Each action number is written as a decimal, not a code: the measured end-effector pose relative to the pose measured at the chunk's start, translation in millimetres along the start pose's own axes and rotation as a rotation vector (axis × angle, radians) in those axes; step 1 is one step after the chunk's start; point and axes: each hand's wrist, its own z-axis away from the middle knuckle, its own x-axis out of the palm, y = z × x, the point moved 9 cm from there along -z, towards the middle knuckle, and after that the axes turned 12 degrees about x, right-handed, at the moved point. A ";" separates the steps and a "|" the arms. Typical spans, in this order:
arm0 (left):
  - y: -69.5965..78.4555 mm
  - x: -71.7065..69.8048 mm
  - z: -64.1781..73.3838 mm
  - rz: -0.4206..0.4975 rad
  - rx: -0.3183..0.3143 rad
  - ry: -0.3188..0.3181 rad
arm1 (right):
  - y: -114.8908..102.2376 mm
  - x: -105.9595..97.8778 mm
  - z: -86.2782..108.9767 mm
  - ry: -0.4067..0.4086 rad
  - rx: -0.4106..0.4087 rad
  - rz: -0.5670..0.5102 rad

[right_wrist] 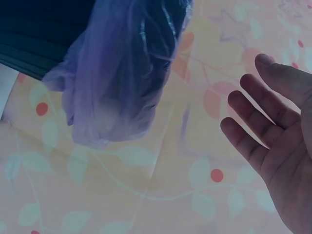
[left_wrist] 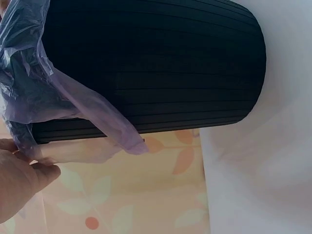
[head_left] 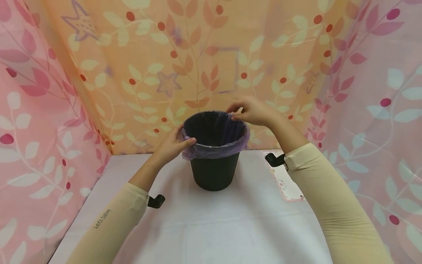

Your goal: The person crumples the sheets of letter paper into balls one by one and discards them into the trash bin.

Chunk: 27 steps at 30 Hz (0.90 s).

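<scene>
A black ribbed trash can (head_left: 214, 172) stands upright on the white tabletop, lined with a thin purple trash bag (head_left: 217, 151) whose edge folds down over the rim. At the can's left side my left hand (head_left: 171, 145) grips the folded bag at the rim, thumb in front. In the left wrist view the left hand (left_wrist: 22, 180) pinches the bag's hanging edge. My right hand (head_left: 254, 111) is at the rim's far right. The right wrist view shows the right hand (right_wrist: 278, 122) with loosely spread fingers, apart from the draped bag (right_wrist: 122, 87).
A pink-bordered white paper (head_left: 290, 183) lies on the right of the table (head_left: 211, 234), partly behind the right sleeve (head_left: 329, 198). Leaf-patterned cloth (head_left: 197, 55) hangs behind, with pink cloth (head_left: 33, 128) at both sides. Black mounts (head_left: 156, 201) stick out from both wrists.
</scene>
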 end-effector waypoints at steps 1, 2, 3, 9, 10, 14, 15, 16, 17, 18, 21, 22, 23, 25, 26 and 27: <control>-0.6 0.5 -0.3 0.006 0.002 -0.001 | 1.0 -0.2 2.7 0.004 -0.001 -0.003; -1.1 0.7 -0.5 0.002 0.005 -0.001 | 2.5 -0.4 5.6 0.007 0.000 -0.005; -1.0 1.1 -1.0 0.010 0.014 0.000 | 3.4 -0.6 8.5 0.013 -0.002 -0.001; -1.4 3.3 -0.4 0.015 0.058 0.006 | 9.9 -3.0 24.6 0.047 -0.008 0.023; -1.6 3.4 -0.2 0.013 0.062 0.009 | 11.0 -3.4 27.1 0.051 -0.009 0.025; 0.0 1.7 1.7 -0.018 0.069 0.028 | 16.6 -3.0 35.4 0.063 -0.014 0.027; 0.4 0.8 2.6 -0.023 0.070 0.033 | 18.5 -2.5 37.1 0.065 -0.012 0.030; 1.0 -0.2 3.6 -0.030 0.073 0.037 | 20.0 -2.4 39.2 0.069 -0.008 0.032; 1.7 -1.3 4.6 -0.038 0.075 0.040 | 22.2 -2.0 41.2 0.072 0.000 0.031; 2.6 -2.6 5.5 -0.045 0.081 0.044 | 24.4 -1.7 43.3 0.074 0.008 0.028; 5.3 -8.5 9.1 -0.092 0.096 0.067 | 29.8 -0.9 49.1 0.087 0.011 0.023; 6.9 -10.3 10.2 -0.113 0.105 0.072 | 31.0 -0.7 51.4 0.091 0.006 0.018; 9.0 -12.2 11.6 -0.137 0.112 0.081 | 32.9 -0.4 53.3 0.098 0.001 0.016; 13.9 -15.3 14.8 -0.186 0.125 0.097 | 36.4 -0.2 58.0 0.107 -0.010 0.011; 17.2 -16.0 16.2 -0.203 0.136 0.102 | 38.0 -0.3 60.9 0.111 -0.011 0.010; 20.4 -16.3 17.3 -0.221 0.147 0.106 | 39.7 -0.4 64.1 0.114 -0.011 0.008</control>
